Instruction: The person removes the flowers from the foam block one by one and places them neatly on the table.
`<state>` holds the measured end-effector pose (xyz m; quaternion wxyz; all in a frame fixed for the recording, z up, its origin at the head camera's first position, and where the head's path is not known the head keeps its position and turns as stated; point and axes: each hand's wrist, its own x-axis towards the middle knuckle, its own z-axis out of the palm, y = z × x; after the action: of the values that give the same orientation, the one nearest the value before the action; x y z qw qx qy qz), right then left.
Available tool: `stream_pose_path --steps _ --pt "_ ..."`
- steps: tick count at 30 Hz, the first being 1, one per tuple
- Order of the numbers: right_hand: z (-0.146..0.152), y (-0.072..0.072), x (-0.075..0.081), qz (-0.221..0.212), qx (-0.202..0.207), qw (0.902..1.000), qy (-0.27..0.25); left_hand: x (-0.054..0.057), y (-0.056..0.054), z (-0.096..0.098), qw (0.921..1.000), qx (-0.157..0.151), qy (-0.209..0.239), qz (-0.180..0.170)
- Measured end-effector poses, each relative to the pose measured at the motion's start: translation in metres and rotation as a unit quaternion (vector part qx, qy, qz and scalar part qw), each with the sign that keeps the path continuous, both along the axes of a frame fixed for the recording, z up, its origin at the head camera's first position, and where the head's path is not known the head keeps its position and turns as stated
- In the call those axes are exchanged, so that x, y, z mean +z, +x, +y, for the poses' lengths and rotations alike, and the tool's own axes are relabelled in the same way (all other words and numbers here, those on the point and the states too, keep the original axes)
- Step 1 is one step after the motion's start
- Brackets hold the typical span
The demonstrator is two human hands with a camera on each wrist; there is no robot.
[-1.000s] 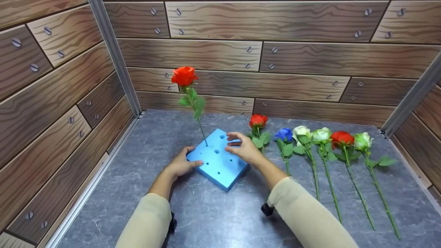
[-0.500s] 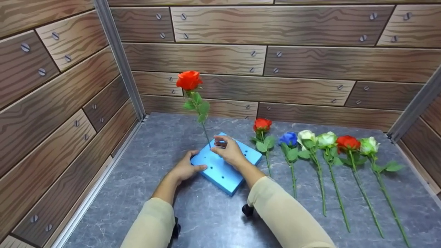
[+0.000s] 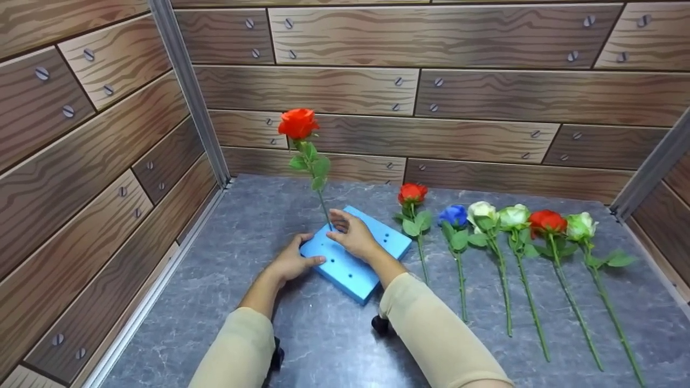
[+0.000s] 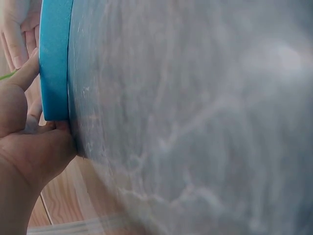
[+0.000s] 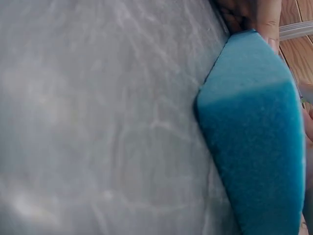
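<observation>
A blue foam block (image 3: 372, 256) with several holes in its top lies on the grey tabletop. Upright in it stands a red rose (image 3: 298, 124), its thin stem tilted slightly left. My left hand (image 3: 291, 261) grips the block's left corner, thumb on top and fingers at the side. In the left wrist view this corner of the block (image 4: 55, 63) sits between the left thumb and fingers. My right hand (image 3: 353, 234) hovers over the block beside the base of the stem, with a gap between thumb and fingers. Whether it touches the stem is unclear.
To the right lie a red rose (image 3: 413, 194), a blue rose (image 3: 453, 215), a white rose (image 3: 481, 211), another red rose (image 3: 548, 222) and two pale green-white roses (image 3: 513, 216), stems toward me. Wood-patterned walls (image 3: 345, 91) stand behind and at both sides.
My right hand has moved left across the block to the standing rose's stem. The left hand keeps its grip on the block. The head view has shifted slightly.
</observation>
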<state>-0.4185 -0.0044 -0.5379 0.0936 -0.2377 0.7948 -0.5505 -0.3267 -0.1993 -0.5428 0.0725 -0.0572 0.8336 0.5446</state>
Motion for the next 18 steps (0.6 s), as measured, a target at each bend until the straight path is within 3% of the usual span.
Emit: stream_pose_path --steps 7,18 --pt "-0.007 0.001 0.002 0.057 -0.005 0.9943 0.089 -0.001 -0.001 -0.002 1.0 0.001 -0.002 0.003" --pt "-0.012 0.006 0.003 0.036 -0.078 0.994 0.068 -0.002 -0.001 -0.002 1.0 -0.006 0.0 -0.005"
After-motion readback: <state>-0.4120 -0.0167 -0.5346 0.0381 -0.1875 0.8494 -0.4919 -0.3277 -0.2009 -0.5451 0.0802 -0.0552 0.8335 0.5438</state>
